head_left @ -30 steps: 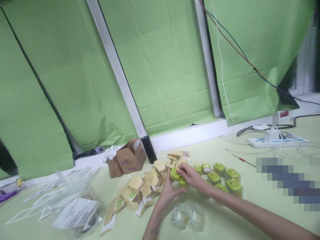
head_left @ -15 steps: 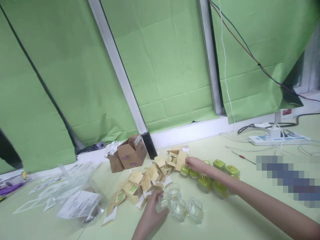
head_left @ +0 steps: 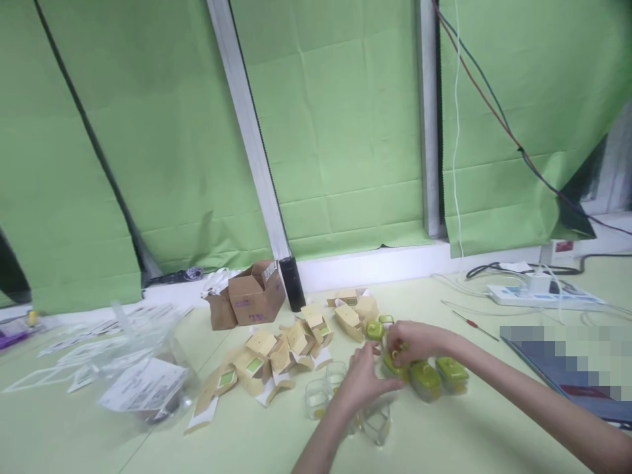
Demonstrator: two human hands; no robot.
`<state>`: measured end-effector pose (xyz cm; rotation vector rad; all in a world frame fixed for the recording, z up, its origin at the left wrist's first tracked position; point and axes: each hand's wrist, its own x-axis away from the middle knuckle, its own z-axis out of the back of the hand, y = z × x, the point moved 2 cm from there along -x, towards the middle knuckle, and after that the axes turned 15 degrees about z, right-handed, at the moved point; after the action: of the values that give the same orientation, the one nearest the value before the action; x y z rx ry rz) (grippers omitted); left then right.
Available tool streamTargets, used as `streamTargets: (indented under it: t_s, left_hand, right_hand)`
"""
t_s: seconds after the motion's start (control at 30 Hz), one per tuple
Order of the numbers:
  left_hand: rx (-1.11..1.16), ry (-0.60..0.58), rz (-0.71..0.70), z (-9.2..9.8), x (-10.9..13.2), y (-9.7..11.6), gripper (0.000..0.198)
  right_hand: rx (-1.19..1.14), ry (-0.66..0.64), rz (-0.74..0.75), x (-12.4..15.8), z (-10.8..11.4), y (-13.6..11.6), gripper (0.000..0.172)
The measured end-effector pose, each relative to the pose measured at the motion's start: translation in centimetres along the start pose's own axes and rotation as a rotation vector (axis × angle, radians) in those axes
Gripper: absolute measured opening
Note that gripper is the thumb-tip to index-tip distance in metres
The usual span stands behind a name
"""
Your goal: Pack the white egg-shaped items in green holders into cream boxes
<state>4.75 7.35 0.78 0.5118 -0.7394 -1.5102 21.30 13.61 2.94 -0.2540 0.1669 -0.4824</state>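
My right hand (head_left: 419, 343) has its fingers closed on the yellow-green lid of a small clear jar (head_left: 395, 368), which is partly hidden under the fingers. My left hand (head_left: 364, 376) is just left of it, thumb and fingers apart, with nothing visible between them. Below and behind the left hand stand several clear lidless jars (head_left: 316, 397), some partly covered by that hand and wrist. More jars with yellow-green lids (head_left: 425, 378) stand to the right, under my right forearm, and another green-lidded jar (head_left: 374, 330) is beyond my hands.
Opened small cardboard boxes (head_left: 261, 345) lie heaped to the left. Behind them are a brown carton (head_left: 257, 294) and a black cylinder (head_left: 292, 284). A clear plastic bag with a label (head_left: 143, 392) is far left. At right lie a screwdriver (head_left: 474, 324) and a power strip (head_left: 548, 296).
My left hand has left the clear jars and moved right, towards the right hand. My right hand has come nearer from the back and now grips a green lid. The view has shifted slightly.
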Motion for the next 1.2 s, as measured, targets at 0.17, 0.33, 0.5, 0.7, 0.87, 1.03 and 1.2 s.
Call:
streamTargets:
  t_s: [0.17, 0.33, 0.5, 0.7, 0.87, 1.03, 1.2]
  left_hand:
    - [-0.042, 0.029, 0.0, -1.2, -2.4, 0.6, 0.064]
    - [-0.108, 0.009, 0.045, 3.2, -1.2, -2.5, 0.071]
    - [-0.142, 0.029, 0.077, 4.9, 0.2, -2.4, 0.079]
    - [-0.069, -0.044, -0.061, 0.1, 1.5, 2.2, 0.046]
    - [0.042, -0.199, -0.138, -4.4, 0.1, 3.7, 0.074]
    - [0.079, -0.226, -0.112, -6.0, -1.2, 3.8, 0.057]
    - [0.119, -0.229, -0.097, -7.0, -1.2, 4.1, 0.078]
  right_hand:
    - [0.005, 0.093, -0.025, 0.4, -0.8, -1.4, 0.019]
    - [0.008, 0.212, -0.105, -1.2, -0.2, -1.3, 0.024]
    - [0.018, 0.15, -0.118, -3.0, -0.8, -1.2, 0.024]
    - [0.136, 0.149, -0.082, 4.2, 0.6, -1.0, 0.019]
    - [0.236, 0.15, -0.09, 9.9, -0.2, 0.0, 0.043]
    - [0.275, 0.118, 0.037, 9.4, -2.4, 0.1, 0.036]
    - [0.347, 0.111, 0.145, 9.1, -3.1, -0.9, 0.017]
